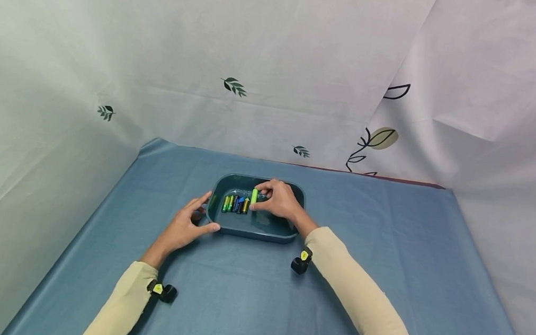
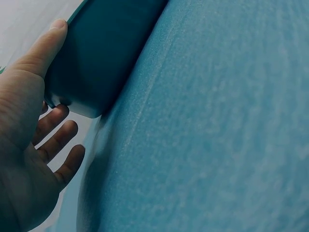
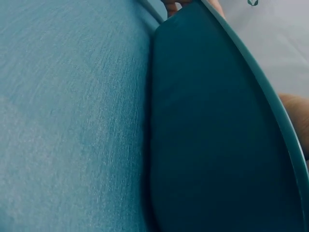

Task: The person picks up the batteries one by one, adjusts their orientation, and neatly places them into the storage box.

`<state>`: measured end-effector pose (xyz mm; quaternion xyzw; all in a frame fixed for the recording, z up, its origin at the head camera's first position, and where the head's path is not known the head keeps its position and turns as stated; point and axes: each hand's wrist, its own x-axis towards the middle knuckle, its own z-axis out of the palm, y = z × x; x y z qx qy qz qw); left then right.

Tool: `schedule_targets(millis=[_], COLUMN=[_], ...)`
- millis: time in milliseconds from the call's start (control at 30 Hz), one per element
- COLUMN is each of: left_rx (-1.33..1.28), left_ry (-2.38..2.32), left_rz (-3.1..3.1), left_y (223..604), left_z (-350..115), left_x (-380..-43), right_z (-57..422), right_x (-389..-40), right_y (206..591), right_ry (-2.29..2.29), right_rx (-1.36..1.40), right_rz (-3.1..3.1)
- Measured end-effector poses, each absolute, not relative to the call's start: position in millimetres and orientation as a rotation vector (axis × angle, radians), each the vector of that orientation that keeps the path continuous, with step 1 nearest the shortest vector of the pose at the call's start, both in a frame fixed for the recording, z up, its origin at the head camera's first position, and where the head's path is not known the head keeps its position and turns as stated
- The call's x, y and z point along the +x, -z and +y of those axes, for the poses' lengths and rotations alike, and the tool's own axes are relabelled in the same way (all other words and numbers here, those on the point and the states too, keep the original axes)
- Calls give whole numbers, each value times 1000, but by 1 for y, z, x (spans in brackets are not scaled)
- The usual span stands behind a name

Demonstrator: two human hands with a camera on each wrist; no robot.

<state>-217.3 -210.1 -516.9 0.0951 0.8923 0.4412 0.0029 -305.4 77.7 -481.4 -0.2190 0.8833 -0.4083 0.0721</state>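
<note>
A dark teal tray with rounded corners rests on the blue cloth. Over its middle, my right hand pinches a lime-green battery upright between thumb and fingers. Just left of that, several batteries in green, blue, black and gold stand side by side in a row inside the tray. My left hand spans the tray's near left corner, thumb along the front rim and relaxed fingers at the left side. The left wrist view shows the thumb against the tray wall and the other fingers spread loosely.
Blue cloth covers the table around the tray. Pale fabric walls with leaf prints rise at the back and both sides. In the right wrist view, the tray's outer wall fills much of the picture.
</note>
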Motion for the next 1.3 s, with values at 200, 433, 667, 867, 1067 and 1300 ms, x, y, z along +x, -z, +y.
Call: schedule_targets(millis=[200,433,667,867,1067,1300], left_rx=[302,310,302,302,307,326], left_ry=[-1388,-1387,-1388,-1377,-1383,-1376], left_rz=[2796,2799,2796,2801,2802,2809], left_y=[518,516,516,515,516,516], left_z=[-210,-211,-210,-210,-210,-210], left_x=[-217,-216,-217,-216,-217,-217], right_z=[73,69,67,67,64,63], right_x=[-305,-304,-305,-305,-304,-303], right_y=[481,479,480,482,484,482], right_ry=[1219,1226,1181,1177,1141,1112], right_rx=[-617,-561,-533,-519,-512,-514], right_rz=[2650,2624,2637,2622,2633,2645])
